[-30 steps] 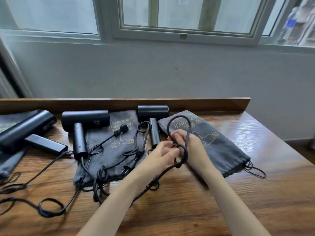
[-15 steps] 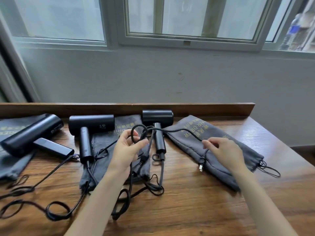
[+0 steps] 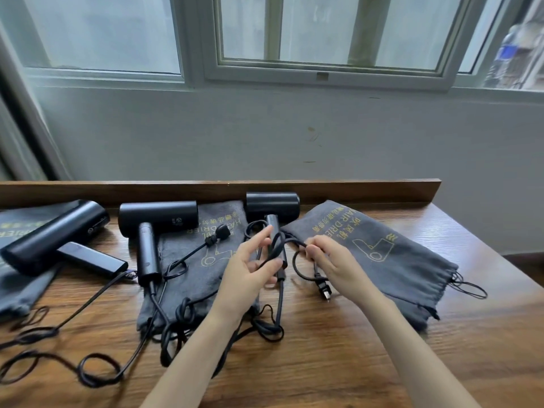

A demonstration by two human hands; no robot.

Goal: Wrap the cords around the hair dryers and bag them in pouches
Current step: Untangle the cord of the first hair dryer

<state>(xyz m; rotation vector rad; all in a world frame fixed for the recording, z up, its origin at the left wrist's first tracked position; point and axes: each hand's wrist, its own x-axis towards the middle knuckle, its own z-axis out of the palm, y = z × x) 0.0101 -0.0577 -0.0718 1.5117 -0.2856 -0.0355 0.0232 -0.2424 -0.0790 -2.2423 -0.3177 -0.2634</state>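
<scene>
A window [image 3: 323,30] and a pale wall [image 3: 265,136] fill the upper half of the frame, and a wooden table [image 3: 382,363] fills the lower half. Three grey pouches lie flat on it: the left pouch [image 3: 11,290] at the left edge, the mid pouch [image 3: 200,266] left of centre, and the right pouch [image 3: 397,260] right of centre. Three black dryers lie along the table's far rim: the left dryer [image 3: 56,234] on the left pouch, the mid dryer [image 3: 159,217] at the mid pouch's upper left corner, and the right dryer [image 3: 272,203] between the mid and right pouches. Loose cords [image 3: 97,375] snake across the lower left. At centre, the left hand [image 3: 250,275] pinches a loop of the right dryer's cord [image 3: 297,270] between thumb and fingers, in front of that dryer's handle. The right hand [image 3: 335,260], fingers curled, grips the same cord just above its plug [image 3: 323,290], which hangs over the table
</scene>
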